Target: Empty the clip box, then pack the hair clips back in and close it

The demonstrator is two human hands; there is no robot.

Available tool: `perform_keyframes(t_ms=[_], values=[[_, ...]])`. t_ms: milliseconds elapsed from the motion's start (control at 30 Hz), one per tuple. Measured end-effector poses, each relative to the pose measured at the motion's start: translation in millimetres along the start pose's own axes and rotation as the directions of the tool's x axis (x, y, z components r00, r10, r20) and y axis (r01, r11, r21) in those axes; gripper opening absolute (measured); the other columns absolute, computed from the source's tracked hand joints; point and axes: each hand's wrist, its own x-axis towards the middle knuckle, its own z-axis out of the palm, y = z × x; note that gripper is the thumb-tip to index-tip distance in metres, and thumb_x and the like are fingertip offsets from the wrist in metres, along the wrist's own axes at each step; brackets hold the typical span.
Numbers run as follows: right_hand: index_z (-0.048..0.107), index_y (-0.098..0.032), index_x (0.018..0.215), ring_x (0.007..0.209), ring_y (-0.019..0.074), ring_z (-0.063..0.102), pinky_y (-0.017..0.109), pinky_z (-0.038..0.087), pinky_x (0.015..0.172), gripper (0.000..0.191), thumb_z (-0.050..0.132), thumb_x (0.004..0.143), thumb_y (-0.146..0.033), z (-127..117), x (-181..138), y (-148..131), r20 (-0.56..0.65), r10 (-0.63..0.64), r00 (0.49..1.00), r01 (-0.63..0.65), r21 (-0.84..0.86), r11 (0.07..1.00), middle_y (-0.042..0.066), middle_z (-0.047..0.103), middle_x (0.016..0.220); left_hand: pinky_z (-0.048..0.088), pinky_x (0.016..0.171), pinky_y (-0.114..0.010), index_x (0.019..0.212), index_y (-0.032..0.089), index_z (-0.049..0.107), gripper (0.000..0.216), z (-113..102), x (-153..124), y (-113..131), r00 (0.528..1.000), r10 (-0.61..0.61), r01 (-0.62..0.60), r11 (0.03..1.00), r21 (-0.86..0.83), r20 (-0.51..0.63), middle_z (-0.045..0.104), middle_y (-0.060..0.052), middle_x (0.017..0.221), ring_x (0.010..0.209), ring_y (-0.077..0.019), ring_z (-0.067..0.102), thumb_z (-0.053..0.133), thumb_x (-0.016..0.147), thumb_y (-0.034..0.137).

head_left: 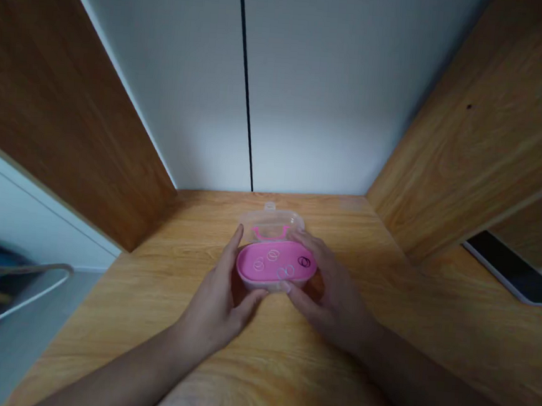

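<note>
A small oval pink box sits on the wooden desk, its clear lid swung open behind it. Several tiny rings or hair bands, clear ones and a dark one, lie inside on the pink bottom. My left hand cups the box's left end, thumb along the front and forefinger up its side. My right hand wraps the right end, thumb at the front rim and fingers round the back. Both hands grip the box.
Wooden side panels rise left and right of the desk nook, with a white back wall split by a dark seam. A dark flat device lies at the right. A chair edge shows at lower left.
</note>
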Motion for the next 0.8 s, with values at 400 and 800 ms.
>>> perform_keyframes(t_ms=[400,800], values=[[0.051,-0.029,0.138,0.138,0.0297,0.052,0.057,0.043,0.115,0.057,0.073,0.085,-0.031,0.4,0.7,2.0,-0.003,0.133,0.991,-0.131,0.132,0.983,0.011,0.058,0.144,0.045,0.103,-0.057,0.159,0.03,0.009,0.087,-3.7,-3.9,1.9,0.994,0.106,-0.087,0.922,0.378,-0.03,0.052,-0.017,0.144,0.125,-0.0341,0.055,0.064,0.092,0.034],[0.058,-0.025,0.122,0.125,0.0287,0.06,0.053,0.047,0.109,0.05,0.076,0.075,-0.023,4.1,3.4,-6.0,-0.092,0.165,0.982,-0.147,0.179,0.973,0.011,0.063,0.13,0.038,0.111,-0.064,0.158,0.027,0.012,0.085,-1.7,-3.8,-9.0,0.999,0.041,-0.034,0.975,0.22,-0.029,0.044,-0.018,0.15,0.133,-0.0349,0.049,0.065,0.091,0.031]])
